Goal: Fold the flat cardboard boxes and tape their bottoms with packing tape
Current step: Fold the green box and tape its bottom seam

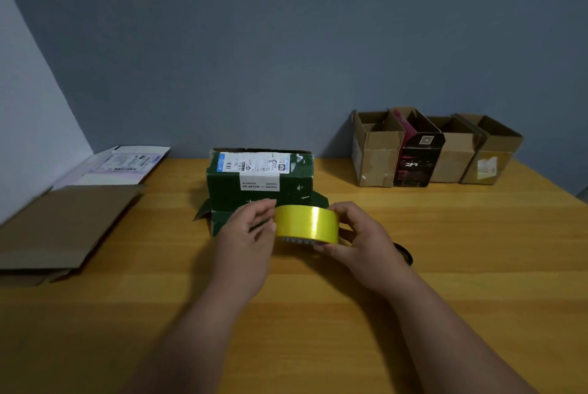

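So right now both hands are out over the middle of the wooden table [445,266]. The right hand [359,241] has the roll of yellow packing tape [307,223] held up off the surface, thumb curled over the top of the roll and the fingers [331,249] wrapped under its right end, so it's a proper grip. The left hand [246,239] is right beside the roll's left end with its fingers [265,207] loosely extended toward the tape face; can't tell for sure whether the tips actually touch it, but they aren't closed around anything.

Just behind the hands sits the dark green box [259,182], folded up into shape with a white shipping label [254,166] across the top and front, and a couple of its flaps splayed out on the table toward the person.

Off to the left edge there's a flat brown cardboard [63,228] lying down, with a flat white one [124,164] beyond it against the wall. Back right, along the wall, four already-assembled boxes stand in a row: brown box [375,152], a black and pink box [416,158], and two more brown ones [471,152]. Something small and dark [405,253] peeks out from behind the right wrist, too hidden to identify.
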